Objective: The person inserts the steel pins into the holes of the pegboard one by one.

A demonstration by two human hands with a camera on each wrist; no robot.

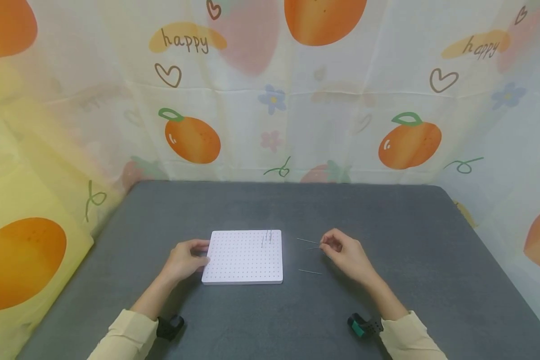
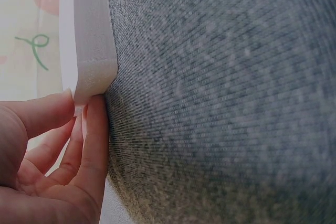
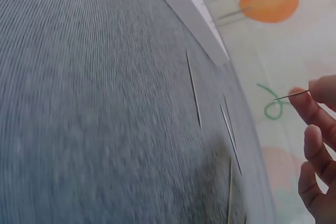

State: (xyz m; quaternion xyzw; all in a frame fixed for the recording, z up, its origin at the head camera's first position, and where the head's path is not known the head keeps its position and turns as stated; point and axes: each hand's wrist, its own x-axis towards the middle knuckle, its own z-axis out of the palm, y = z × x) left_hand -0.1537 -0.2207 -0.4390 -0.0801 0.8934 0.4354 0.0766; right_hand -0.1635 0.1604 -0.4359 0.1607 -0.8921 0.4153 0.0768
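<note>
My left hand (image 1: 186, 259) grips the left edge of a flat white pegboard (image 1: 238, 257) covered in rows of small holes. In the left wrist view, the thumb and fingers (image 2: 96, 145) meet the board's side (image 2: 94, 35) near one corner. Several thin metal needles (image 1: 266, 237) stand upright in the board's far right part. To the right of the board, my right hand (image 1: 345, 252) pinches a needle (image 3: 292, 95) between thumb and index finger, above the table. Other needles lie on the table near it, among them one closer to the front (image 1: 310, 272).
The dark grey table (image 1: 369, 210) has a ribbed cloth-like surface. Behind it hangs a pale curtain (image 1: 324, 125) printed with oranges. Dark wrist straps (image 1: 170, 327) show below both hands.
</note>
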